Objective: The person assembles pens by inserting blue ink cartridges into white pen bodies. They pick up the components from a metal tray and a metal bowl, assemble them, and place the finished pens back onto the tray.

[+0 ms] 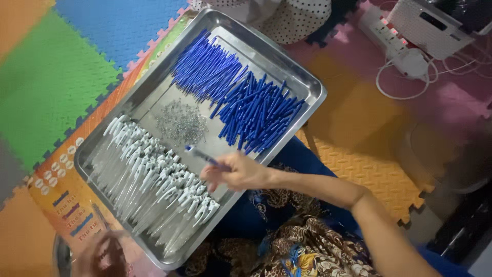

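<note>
My right hand [237,172] reaches over the near edge of a metal tray [154,97] and pinches a blue pen barrel [205,156] with a pale tip, which points up and left. In the tray lie a heap of blue pen barrels [241,97], a small pile of metal springs [182,121] and rows of clear-and-white pen parts [154,179]. My left hand [100,254] is blurred at the bottom left, beside the tray's corner. A thin dark stick [100,215] shows just above its fingers; whether the hand grips it is unclear.
The tray lies on coloured foam puzzle mats [56,77]. A metal bowl's rim [57,256] shows by my left hand. A white power strip [392,38], cables and a white device [435,20] lie at the top right. Dotted fabric [300,18] lies behind the tray. Patterned cloth [287,241] covers my lap.
</note>
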